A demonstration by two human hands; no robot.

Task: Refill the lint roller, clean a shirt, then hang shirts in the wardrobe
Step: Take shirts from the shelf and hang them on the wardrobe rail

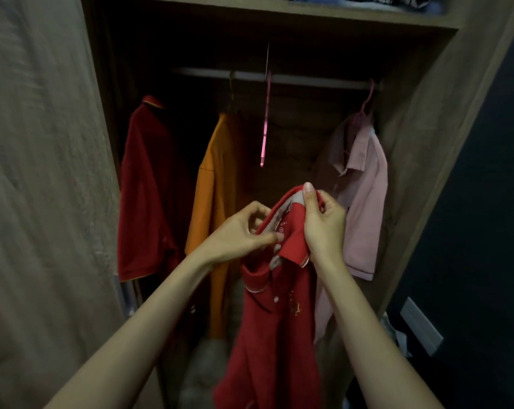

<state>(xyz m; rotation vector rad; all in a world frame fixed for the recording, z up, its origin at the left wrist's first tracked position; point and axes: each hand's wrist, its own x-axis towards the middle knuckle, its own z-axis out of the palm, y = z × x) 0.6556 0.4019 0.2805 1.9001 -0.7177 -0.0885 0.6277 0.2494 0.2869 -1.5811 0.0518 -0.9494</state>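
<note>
Person at an open wardrobe [421,113], holding a red polo shirt [276,335] up by its collar; the hanging stage looks well along.

Three shirts already hang from the rail [308,81]: a dark red polo [149,187] far left, an orange shirt [214,187] beside it, a pink polo [365,187] right. The red polo shirt droops near centre, not yet hung, below an empty pink hanger [266,122]. The left hand [238,234] pinches the collar; the right hand [323,222] curls round its top. No lint roller shows, so refilling and cleaning cannot be judged.
</note>
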